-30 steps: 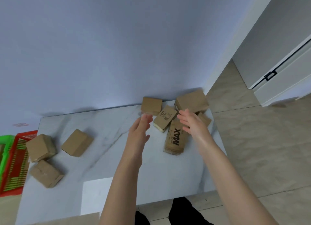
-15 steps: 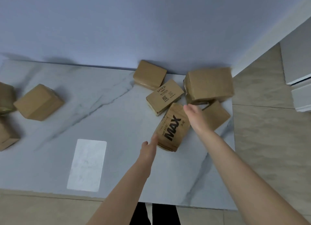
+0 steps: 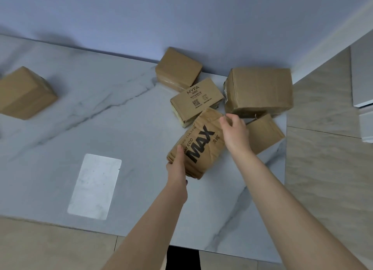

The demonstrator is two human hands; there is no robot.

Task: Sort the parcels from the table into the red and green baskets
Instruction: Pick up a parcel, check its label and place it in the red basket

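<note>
A brown paper parcel printed "MAX" [image 3: 198,146] lies on the marble table [image 3: 113,128] at the right. My left hand [image 3: 177,162] grips its near left corner, thumb on top. My right hand [image 3: 234,132] holds its far right edge, fingers curled over it. Around it lie a flat "MYFA" box [image 3: 196,99], a small box [image 3: 178,69] against the wall, a large box [image 3: 259,90] at the far right and a flat box [image 3: 264,132] partly under my right hand. Neither basket is in view.
Another cardboard box [image 3: 24,93] sits at the table's left edge of view. A bright patch of light [image 3: 94,186] falls on the near table. The table's right edge [image 3: 284,148] drops to a tiled floor; a white cabinet [image 3: 363,78] stands at far right.
The view has swung right and closer, so the baskets left the frame. Both hands moved onto the MAX parcel and closed on it, left at the near corner, right at the far edge.
</note>
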